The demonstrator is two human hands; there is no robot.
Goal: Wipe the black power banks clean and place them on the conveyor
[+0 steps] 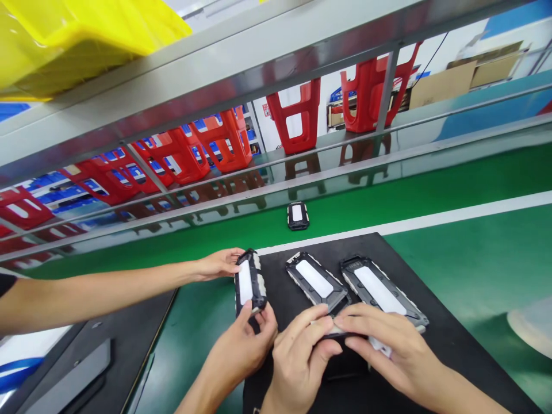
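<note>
My left hand (299,356) and my right hand (388,345) are close together above a black mat. Fingers and thumbs of both are closed on a small pale-edged dark piece (333,329), mostly covered by the fingers, so its full shape is hidden. Just beyond lie two rugged black devices with white panels, one device (317,280) nearer the left and another device (382,290) partly behind my right hand. At the left, another person's two hands hold a similar device (250,282) tilted up.
The black mat (276,368) lies on a green table (452,241) with a white line. One more device (298,215) sits past the mat. A metal shelf rail (215,75) crosses above, bearing a yellow bin (86,40). Red stools (302,118) stand behind. A grey flat panel (71,382) is lower left.
</note>
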